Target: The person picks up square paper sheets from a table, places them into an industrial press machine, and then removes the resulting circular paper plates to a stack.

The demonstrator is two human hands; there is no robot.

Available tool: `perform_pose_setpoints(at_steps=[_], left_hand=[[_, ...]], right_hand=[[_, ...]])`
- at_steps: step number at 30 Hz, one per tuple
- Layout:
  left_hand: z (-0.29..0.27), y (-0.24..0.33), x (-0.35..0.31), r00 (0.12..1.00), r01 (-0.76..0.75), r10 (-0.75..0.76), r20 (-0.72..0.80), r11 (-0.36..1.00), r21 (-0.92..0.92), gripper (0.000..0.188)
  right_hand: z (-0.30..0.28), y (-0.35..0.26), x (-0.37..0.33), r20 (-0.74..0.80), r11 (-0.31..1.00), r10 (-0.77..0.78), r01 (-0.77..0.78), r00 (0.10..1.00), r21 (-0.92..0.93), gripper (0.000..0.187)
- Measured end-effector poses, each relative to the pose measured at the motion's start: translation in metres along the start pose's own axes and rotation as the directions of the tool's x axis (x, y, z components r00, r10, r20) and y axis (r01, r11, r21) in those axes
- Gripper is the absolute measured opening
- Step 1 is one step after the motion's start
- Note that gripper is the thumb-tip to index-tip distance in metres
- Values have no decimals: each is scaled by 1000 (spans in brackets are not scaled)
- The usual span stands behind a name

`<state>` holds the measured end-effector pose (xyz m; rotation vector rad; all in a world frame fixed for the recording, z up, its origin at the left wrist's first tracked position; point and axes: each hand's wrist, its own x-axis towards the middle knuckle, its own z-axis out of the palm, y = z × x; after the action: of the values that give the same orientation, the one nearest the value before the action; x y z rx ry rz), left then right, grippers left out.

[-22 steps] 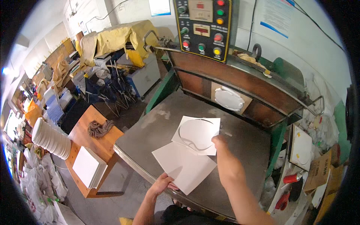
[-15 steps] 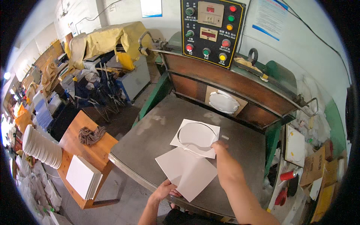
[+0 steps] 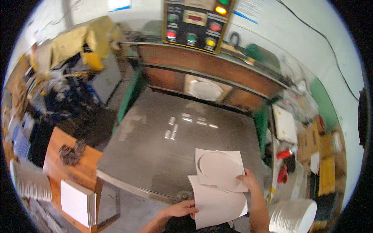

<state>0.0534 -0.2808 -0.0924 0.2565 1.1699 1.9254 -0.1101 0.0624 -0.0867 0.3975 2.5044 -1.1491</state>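
Note:
My left hand [image 3: 182, 209] pinches the left edge of a plain white sheet [image 3: 217, 206] at the near edge of the machine bed. Overlapping the far part of that sheet is another white sheet with a round cut outline [image 3: 218, 165]. My right hand [image 3: 249, 179] is closed on its right edge, thumb on top. Both sheets are held over the front right of the grey metal bed [image 3: 151, 155]. Several small white strips [image 3: 172, 128] lie farther back on the bed.
Behind the bed, the machine's brown panel [image 3: 163, 77] carries a pale round plate [image 3: 205, 89], below a button control box [image 3: 194, 29]. To the left, a wooden bench [image 3: 83, 165] bears a stack of white sheets [image 3: 77, 204] and a rag. White disc stacks [image 3: 291, 217] stand on both sides.
Both sheets have been drawn back toward me and to the right across the bed, uncovering several small strips. An orange light on the control box now glows. The view has shifted.

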Motion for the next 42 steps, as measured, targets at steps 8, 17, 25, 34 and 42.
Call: perform_pose_setpoints(at_steps=[8, 17, 25, 34, 42], left_hand=[[41, -30, 74, 809, 304, -395, 435, 915, 265, 27], [93, -66, 77, 753, 327, -546, 367, 794, 512, 36], [141, -77, 43, 781, 533, -619, 80, 728, 431, 43], [113, -135, 65, 753, 597, -658, 10, 689, 409, 56], [61, -197, 99, 667, 586, -689, 283, 720, 372, 58]], right_hand=[[-62, 133, -172, -291, 960, 278, -253, 915, 121, 40], [-44, 220, -238, -249, 574, 357, -1, 900, 819, 29], [-75, 222, -332, -549, 781, 142, 247, 823, 573, 20], [-138, 190, -523, -710, 832, -407, -89, 575, -548, 20], [-146, 127, -677, -560, 387, -642, -409, 523, -826, 29]])
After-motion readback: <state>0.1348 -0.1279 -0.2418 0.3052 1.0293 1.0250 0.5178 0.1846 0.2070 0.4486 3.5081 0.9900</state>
